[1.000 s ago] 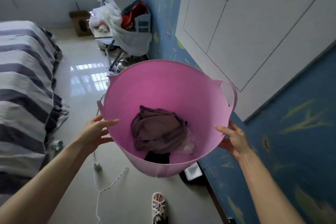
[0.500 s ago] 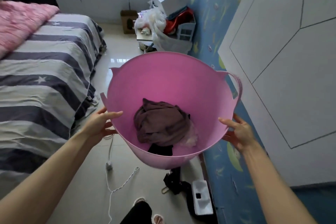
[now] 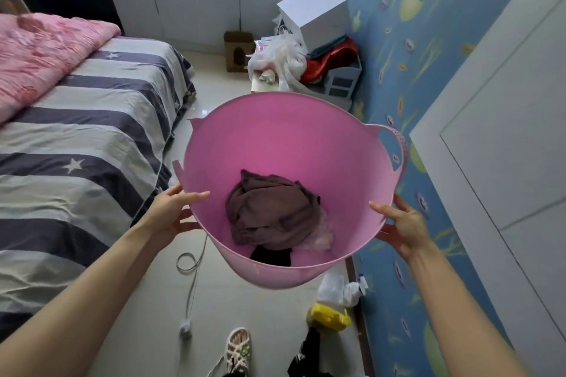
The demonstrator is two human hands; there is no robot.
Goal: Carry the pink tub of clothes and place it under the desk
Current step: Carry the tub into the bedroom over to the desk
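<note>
Pink tub (image 3: 284, 138), flexible, two loop handles; held aloft above the floor (image 3: 245, 309) between bed (image 3: 92, 131) and blue wall (image 3: 398, 76), tilted mouth toward the wearer. Contents: brown garment (image 3: 269, 208) bunched over a black piece. Left hand (image 3: 171, 211) clamped on the near-left rim, thumb inside; right hand (image 3: 404, 223) likewise on the near-right rim. Tub lay directly ahead, centred between both hands, neither nearer. Cluttered bench (image 3: 306, 86) stood beyond the far rim; space under it hidden.
</note>
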